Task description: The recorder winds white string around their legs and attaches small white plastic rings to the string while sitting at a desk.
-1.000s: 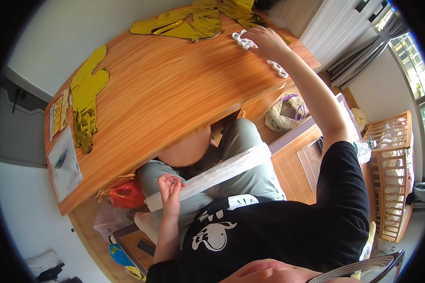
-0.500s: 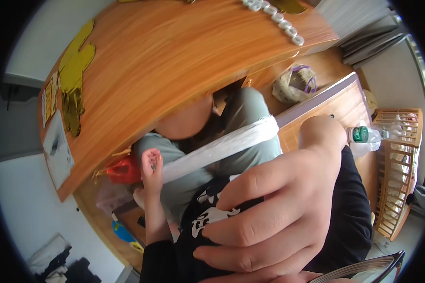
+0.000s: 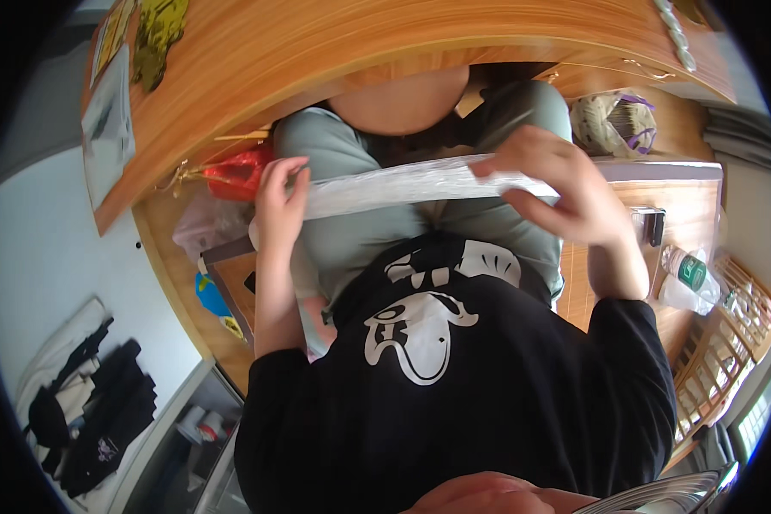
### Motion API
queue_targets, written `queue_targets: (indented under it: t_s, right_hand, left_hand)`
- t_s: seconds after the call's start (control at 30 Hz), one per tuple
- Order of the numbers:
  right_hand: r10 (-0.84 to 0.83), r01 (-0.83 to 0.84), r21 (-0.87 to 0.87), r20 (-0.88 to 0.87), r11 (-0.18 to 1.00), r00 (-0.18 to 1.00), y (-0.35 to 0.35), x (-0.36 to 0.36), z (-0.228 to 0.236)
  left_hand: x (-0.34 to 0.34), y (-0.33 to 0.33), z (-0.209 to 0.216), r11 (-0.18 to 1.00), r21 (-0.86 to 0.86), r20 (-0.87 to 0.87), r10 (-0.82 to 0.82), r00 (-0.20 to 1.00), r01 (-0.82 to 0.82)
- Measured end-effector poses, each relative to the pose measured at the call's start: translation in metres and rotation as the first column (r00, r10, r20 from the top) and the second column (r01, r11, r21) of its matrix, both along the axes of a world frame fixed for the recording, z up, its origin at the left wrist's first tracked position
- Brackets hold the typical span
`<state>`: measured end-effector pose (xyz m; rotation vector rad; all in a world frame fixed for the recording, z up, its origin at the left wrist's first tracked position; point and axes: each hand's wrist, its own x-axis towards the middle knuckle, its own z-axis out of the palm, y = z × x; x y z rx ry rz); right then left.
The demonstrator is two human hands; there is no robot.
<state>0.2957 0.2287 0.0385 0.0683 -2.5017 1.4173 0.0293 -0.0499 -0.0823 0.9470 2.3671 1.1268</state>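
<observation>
A long roll of thin white plastic film point(image 3: 385, 190) lies across my lap, over both thighs. My left hand point(image 3: 283, 201) is at the roll's left end, its fingers half curled and the thumb apart from them; the wrist covers part of the roll. Over the right part of the roll is my right hand point(image 3: 557, 184), palm down and a little blurred, with thumb and forefinger spread. Whether its fingertips touch the film I cannot tell.
A wooden desk point(image 3: 317, 64) curves ahead, with gold foil point(image 3: 158, 38) at its left. Left of my knee sits a red bag point(image 3: 240, 171). At right are a patterned bag point(image 3: 612, 124), a plastic bottle point(image 3: 685, 267) and a wooden crib point(image 3: 728, 343).
My right hand has gone from close in front of the camera to over the roll's right part. The view has shifted, and the roll now lies more level across my lap.
</observation>
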Motion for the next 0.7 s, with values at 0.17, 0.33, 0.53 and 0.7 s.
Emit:
queue_targets:
  t_s: [0.17, 0.33, 0.53, 0.7]
  right_hand:
    - [-0.176, 0.069, 0.348, 0.287, 0.935, 0.942, -0.013, -0.014, -0.102]
    - [-0.198, 0.143, 0.156, 0.434, 0.977, 0.879, -0.022, -0.045, -0.134]
    - [-0.059, -0.01, 0.093, 0.701, 0.996, 0.711, -0.023, -0.072, -0.148]
    - [-0.014, -0.039, 0.065, 0.658, 0.997, 0.753, -0.022, -0.072, -0.157]
  left_hand:
    - [0.019, 0.035, -0.002, 0.945, -0.118, -0.221, -0.324, 0.92, 0.305]
    - [0.04, 0.082, -0.012, 0.841, -0.311, 0.081, -0.441, 0.894, 0.443]
    - [0.043, 0.104, -0.031, 0.729, -0.338, 0.361, -0.484, 0.798, 0.595]
    - [0.045, 0.104, -0.027, 0.785, -0.284, 0.354, -0.448, 0.821, 0.551]
